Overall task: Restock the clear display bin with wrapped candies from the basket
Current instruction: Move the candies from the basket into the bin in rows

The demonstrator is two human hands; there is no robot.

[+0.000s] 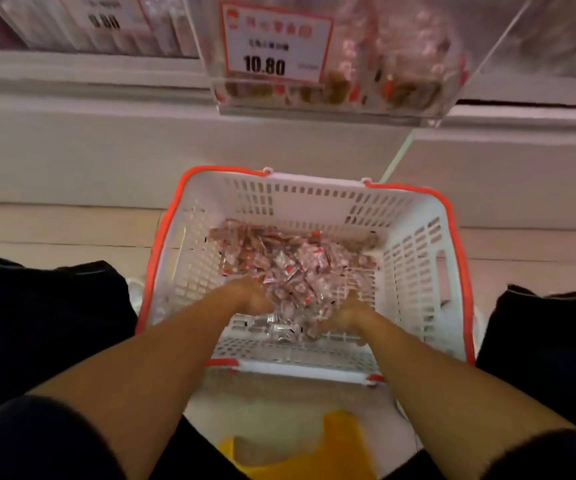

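A white slotted basket (414,258) with an orange rim stands on the floor in front of me. A heap of wrapped candies (290,271) in clear and red wrappers lies in it. My left hand (250,294) and my right hand (347,313) are both down in the basket, one on each side of the heap, their fingers dug under the candies and partly hidden. Above, a clear display bin (331,109) juts out from the shelf, with some candies at its bottom and a price tag (272,43) reading 10.80.
A white shelf front (106,143) runs behind the basket. Another clear bin (99,22) with a price tag sits at the upper left. A yellow plastic bag (331,448) lies on the floor near me. My dark-clothed knees flank the basket.
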